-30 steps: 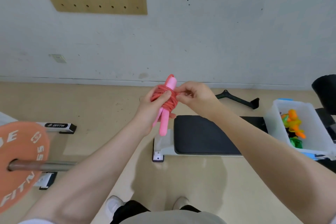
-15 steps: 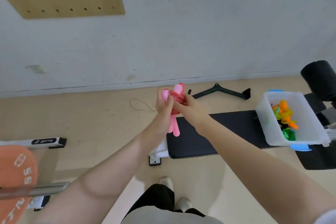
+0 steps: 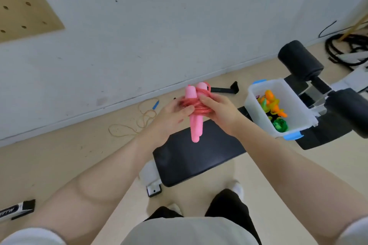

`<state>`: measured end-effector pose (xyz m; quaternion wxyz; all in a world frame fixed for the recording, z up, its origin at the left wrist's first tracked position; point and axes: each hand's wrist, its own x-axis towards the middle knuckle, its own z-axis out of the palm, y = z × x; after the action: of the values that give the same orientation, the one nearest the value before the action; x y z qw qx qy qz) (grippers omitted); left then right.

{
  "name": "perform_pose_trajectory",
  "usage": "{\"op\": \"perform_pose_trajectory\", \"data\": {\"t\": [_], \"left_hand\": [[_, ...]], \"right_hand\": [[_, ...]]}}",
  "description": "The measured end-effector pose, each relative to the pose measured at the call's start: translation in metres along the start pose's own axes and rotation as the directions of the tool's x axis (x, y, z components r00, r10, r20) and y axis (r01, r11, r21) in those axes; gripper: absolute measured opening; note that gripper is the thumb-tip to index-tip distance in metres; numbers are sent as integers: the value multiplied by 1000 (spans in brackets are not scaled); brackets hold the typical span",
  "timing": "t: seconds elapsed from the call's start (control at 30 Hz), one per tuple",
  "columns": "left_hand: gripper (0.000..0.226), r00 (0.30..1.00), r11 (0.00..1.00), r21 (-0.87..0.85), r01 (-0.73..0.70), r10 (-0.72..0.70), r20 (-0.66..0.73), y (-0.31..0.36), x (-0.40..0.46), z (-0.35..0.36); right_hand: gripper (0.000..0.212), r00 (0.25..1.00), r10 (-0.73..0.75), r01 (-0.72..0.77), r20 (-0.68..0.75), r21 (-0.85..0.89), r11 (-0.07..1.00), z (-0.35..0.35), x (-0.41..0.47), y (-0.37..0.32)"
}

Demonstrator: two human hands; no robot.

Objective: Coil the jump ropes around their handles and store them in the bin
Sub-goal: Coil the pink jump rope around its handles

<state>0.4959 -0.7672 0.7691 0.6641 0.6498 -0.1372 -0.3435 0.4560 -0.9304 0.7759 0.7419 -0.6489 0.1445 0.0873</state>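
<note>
Above the bench (image 3: pixel 199 155), left of the bin (image 3: pixel 294 113), both the left hand (image 3: pixel 171 117) and right hand (image 3: pixel 221 111) grip the coiled pink jump rope (image 3: pixel 196 117).

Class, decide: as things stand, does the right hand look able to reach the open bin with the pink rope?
Probably yes. The right hand holds the pink rope just left of the bin, whose top is open; nothing lies between.
</note>
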Motion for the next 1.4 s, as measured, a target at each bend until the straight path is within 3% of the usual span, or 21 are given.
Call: {"op": "perform_pose_trajectory", "data": {"t": [0.07,0.2,0.33,0.4,0.53,0.6,0.7,0.77,0.87,0.93,1.07,1.2,1.4], "left_hand": [[41,995,995,87,-44,36,94,8,20,17],[67,999,999,34,-20,18,41,6,79,62],[52,994,999,0,42,-42,-99,-14,155,118],[51,988,998,9,67,-65,-142,-28,195,152],[44,974,983,40,181,-173,-145,-53,272,211],[49,971,972,78,220,-210,-114,-68,303,232],[61,966,939,230,256,-240,-97,-92,338,253],[59,944,853,414,318,-246,-219,-108,355,257],[50,860,781,394,485,-344,-377,-134,371,249],[41,835,794,297,530,-427,-348,-150,376,242],[38,825,827,216,518,-418,-379,-167,384,235],[40,841,799,305,518,-411,-353,-177,388,239],[18,836,805,301,511,-382,-394,-183,390,242]], "right_hand": [[27,995,58,-67,75,122,990,-29,4,2],[30,990,106,-124,89,240,963,-91,25,7],[53,981,195,-189,15,323,927,-175,57,15],[50,969,248,-232,-5,331,915,-225,72,24],[24,951,303,-284,-57,217,934,-319,93,40],[29,940,321,-305,-115,137,942,-356,103,51],[42,924,287,-323,-252,-115,939,-394,126,69],[46,903,243,-346,-355,-263,901,-406,143,82],[47,892,253,-367,-376,-275,889,-406,168,103],[46,899,272,-363,-344,-235,902,-396,183,117],[52,880,297,-368,-371,-136,920,-385,209,131],[59,850,248,-423,-464,-323,847,-398,209,150],[57,857,306,-459,-415,-345,819,-389,227,159]]}}
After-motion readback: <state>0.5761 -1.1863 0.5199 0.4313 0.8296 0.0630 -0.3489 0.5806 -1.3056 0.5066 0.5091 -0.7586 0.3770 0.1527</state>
